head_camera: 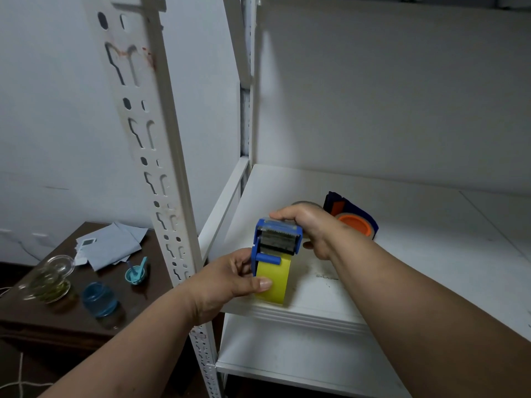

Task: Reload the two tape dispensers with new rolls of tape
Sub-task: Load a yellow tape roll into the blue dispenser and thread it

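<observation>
A blue tape dispenser [277,239] with a yellow tape roll [273,278] in it is held upright over the front of the white shelf [402,254]. My left hand [230,278] grips the yellow roll and the dispenser's left side, thumb across the tape face. My right hand [310,228] holds the dispenser's top right, by the toothed cutter. Behind my right wrist lies a second, dark blue dispenser with an orange hub [352,218] on the shelf. A grey round edge, perhaps another roll [304,203], peeks out above my right hand.
A slotted white upright post [161,173] stands just left of my hands. Below left is a dark wooden table [28,320] with a glass teapot [50,281], a blue jar [99,300], a small teal cup [135,273] and grey papers [110,244]. A lower shelf [287,357] sits beneath.
</observation>
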